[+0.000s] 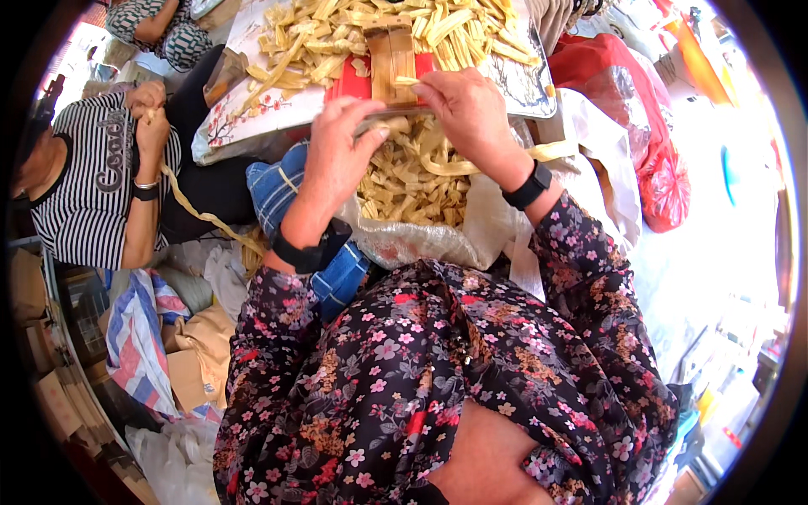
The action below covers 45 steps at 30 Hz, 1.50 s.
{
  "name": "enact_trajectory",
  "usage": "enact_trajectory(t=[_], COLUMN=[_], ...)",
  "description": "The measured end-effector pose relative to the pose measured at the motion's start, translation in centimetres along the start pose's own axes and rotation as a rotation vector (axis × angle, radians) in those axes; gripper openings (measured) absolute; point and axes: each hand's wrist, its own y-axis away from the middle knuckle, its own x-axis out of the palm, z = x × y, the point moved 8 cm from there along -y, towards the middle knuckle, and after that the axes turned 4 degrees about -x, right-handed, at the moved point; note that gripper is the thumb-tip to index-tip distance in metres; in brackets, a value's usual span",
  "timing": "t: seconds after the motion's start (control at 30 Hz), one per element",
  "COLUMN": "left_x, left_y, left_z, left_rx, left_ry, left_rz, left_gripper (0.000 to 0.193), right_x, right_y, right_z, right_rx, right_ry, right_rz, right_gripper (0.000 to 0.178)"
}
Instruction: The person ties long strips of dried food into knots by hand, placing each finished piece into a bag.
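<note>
My right hand [467, 109] pinches the end of a pale yellow strip [406, 81] over a wooden block [391, 63] with a raised crosspiece. Closed at the block's near left corner, my left hand [343, 143] has its thumb and fingers together, and what they grip is mostly hidden. The block rests on a red sheet [349, 82] at the near edge of a tabletop [244, 114]. Below my hands, an open plastic sack [404, 240] holds many curled yellow pieces [412, 185]. A longer pale strip [551, 151] runs out beside my right wrist.
A heap of yellow strips [311, 42] covers much of the tabletop. At left, a person in a striped shirt [88, 168] holds a long twisted yellow strand [202, 215]. Red plastic bags [606, 84] lie at right, and a striped woven bag [139, 345] at lower left.
</note>
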Motion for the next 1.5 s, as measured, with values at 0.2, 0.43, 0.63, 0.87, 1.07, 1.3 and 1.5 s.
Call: enact_trajectory(t=[0.2, 0.43, 0.63, 0.87, 1.07, 1.3, 1.5], left_x=[6.5, 6.0, 5.8, -0.7, -0.4, 1.6, -0.4], left_y=[5.8, 4.8, 5.7, 4.8, 4.7, 4.7, 4.6], left_z=[-1.5, 1.4, -0.1, -4.1, -4.0, -2.9, -2.5], left_rx=[-0.383, -0.427, -0.077, 0.228, 0.237, -0.090, 0.141], left_ry=[1.348, 1.396, 0.580, -0.002, 0.035, 1.004, 0.466], left_rz=[0.411, 0.365, 0.410, -0.295, -0.199, 0.376, -0.080], left_gripper=[0.032, 0.025, 0.019, 0.029, 0.022, 0.021, 0.018], right_x=[-0.9, 0.6, 0.9, 6.4, 1.5, -0.4, 1.0], right_y=[5.2, 6.8, 4.7, 7.0, 5.9, 5.3, 6.4], right_z=[8.5, 8.7, 6.5, 4.3, 5.7, 5.4, 5.0], right_rx=[-0.399, -0.173, -0.226, 0.631, 0.070, -0.016, 0.180], right_ry=[-0.561, -0.850, -0.494, -1.653, -0.870, -0.893, -1.095], right_rz=[-0.077, 0.154, 0.075, 0.477, 0.336, 0.228, 0.420], right_gripper=[0.018, 0.014, 0.020, 0.019, 0.029, 0.021, 0.024])
